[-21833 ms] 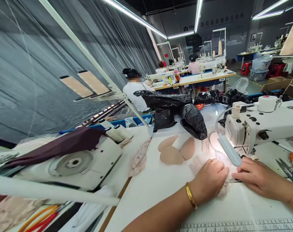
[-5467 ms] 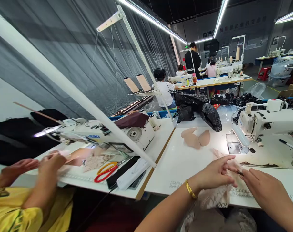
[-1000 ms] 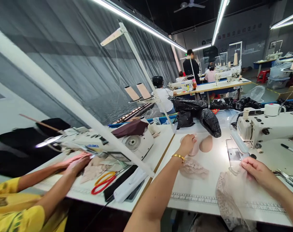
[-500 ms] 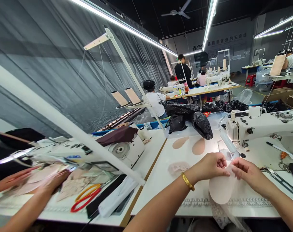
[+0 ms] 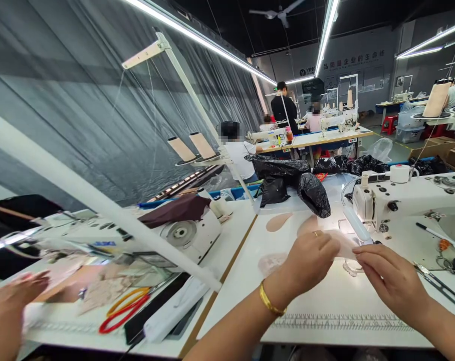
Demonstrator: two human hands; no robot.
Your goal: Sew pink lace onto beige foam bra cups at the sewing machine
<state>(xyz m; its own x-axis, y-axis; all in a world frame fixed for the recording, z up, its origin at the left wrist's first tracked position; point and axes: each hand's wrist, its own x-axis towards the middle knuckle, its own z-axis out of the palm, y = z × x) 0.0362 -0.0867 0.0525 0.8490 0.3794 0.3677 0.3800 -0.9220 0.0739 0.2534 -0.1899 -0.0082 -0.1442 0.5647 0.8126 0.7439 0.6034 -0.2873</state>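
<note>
A pale pink fabric piece (image 5: 342, 244) is stretched between my two hands, just in front of the sewing machine's needle area. My left hand (image 5: 312, 258), with a gold bracelet at the wrist, is closed on its left end. The fingertips of my right hand (image 5: 389, 271) pinch the right end. A bit of lace (image 5: 350, 268) hangs below the fabric. The white sewing machine (image 5: 411, 200) stands behind my hands, its lamp lit. On the table left of my hands lie a beige teardrop-shaped pad (image 5: 279, 221), a second pad (image 5: 307, 225) partly covered by my hand, and a lace piece (image 5: 270, 263).
A ruler strip (image 5: 340, 322) runs along the table's front edge. Thread snips (image 5: 443, 286) and a pen lie at right. Black plastic bags (image 5: 283, 170) sit behind. At left, a co-worker's hand (image 5: 20, 291) is beside red-and-orange-handled scissors (image 5: 124, 311) and another sewing machine.
My hands have raised the fabric piece toward the machine and turned it; its round part no longer hangs down over the ruler. The co-worker's hands have moved left.
</note>
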